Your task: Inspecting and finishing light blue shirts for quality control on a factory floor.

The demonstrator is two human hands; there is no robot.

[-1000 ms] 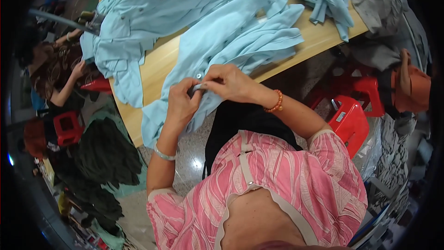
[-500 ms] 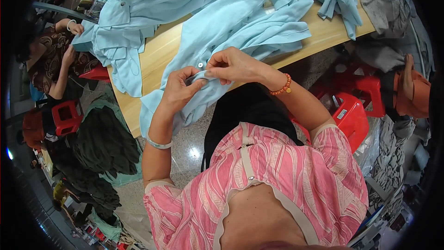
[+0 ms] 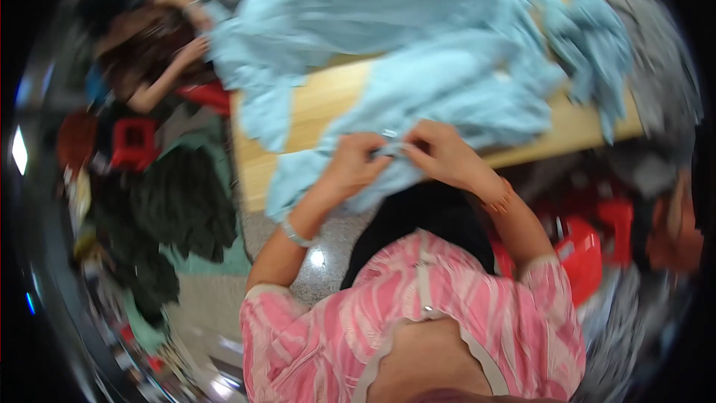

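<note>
Both hands meet at the near edge of the tabletop (image 3: 328, 104), thumbs and fingertips pinched on the same small fold of a light blue garment (image 3: 462, 97). The left hand (image 3: 356, 164) grips the cloth from the left, the right hand (image 3: 440, 153) from the right, and something small and pale, perhaps a button, shows between them; the blur makes it hard to be sure. The two hands are about equally near the pinched spot, touching or nearly touching each other there.

From that spot the garment runs away from the person, its long axis going up and to the right across the tabletop toward the far right corner, while its lower end hangs over the near edge to the left of the left hand. More light blue cloth (image 3: 358, 7) is heaped along the far edge. Off the tabletop's left edge another person's arm (image 3: 160, 78) reaches toward that cloth, beside a red stool (image 3: 134, 142) and dark green fabric (image 3: 179, 209) on the floor.
</note>
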